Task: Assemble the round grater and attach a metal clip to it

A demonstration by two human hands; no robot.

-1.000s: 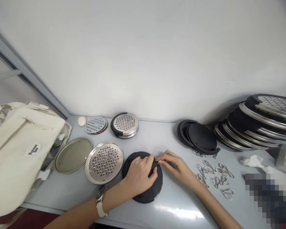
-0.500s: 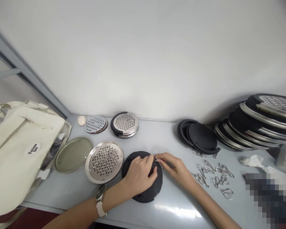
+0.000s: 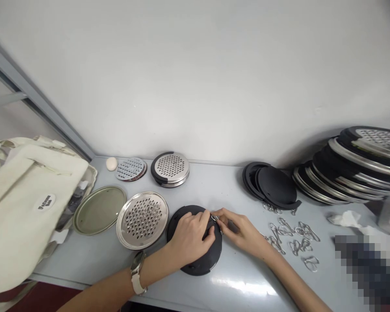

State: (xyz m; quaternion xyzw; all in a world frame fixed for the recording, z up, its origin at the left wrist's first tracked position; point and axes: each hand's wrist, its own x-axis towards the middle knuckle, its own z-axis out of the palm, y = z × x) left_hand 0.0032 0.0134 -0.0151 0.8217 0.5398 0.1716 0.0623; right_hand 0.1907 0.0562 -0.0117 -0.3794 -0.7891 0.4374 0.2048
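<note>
A round black plastic disc (image 3: 199, 260) lies flat on the grey table, near the front. My left hand (image 3: 190, 236) rests on top of it, fingers curled, pressing it down. My right hand (image 3: 242, 229) pinches a small metal wire clip (image 3: 215, 218) at the disc's far right rim, right beside my left fingertips. A watch with a pale strap is on my left wrist.
Left of the disc sit a perforated steel plate (image 3: 142, 220) and a plain metal lid (image 3: 99, 210); a cream bag (image 3: 26, 203) is beyond them. Several loose wire clips (image 3: 294, 240) lie to the right. Black discs (image 3: 273, 187) and stacked assembled plates (image 3: 354, 167) stand at the back right.
My right hand has moved slightly left, bringing the clip closer against the disc's rim. The left hand has stayed on the disc.
</note>
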